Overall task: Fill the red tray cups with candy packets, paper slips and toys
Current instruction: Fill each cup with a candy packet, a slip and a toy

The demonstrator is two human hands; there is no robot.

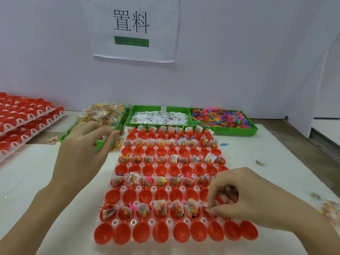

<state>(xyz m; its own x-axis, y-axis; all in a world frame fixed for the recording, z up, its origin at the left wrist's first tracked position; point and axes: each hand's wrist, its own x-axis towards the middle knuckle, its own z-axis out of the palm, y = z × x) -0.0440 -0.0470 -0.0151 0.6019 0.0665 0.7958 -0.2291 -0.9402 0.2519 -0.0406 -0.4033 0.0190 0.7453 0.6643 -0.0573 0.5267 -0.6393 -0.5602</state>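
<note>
red tray (176, 222) half filled, right hand (244, 197) pinching candy packet (207, 208), left hand (84, 146) over green bin (97, 146)

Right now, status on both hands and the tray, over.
Left hand reaching into candy packet bin, grip unclear. Right hand pinching a packet into a second-nearest-row cup. Red tray alternate rows filled. Nothing blocking.

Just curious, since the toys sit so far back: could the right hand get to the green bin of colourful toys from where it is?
Probably yes. The right hand is low at the red tray, and nothing stands between it and the toy bin.
</note>
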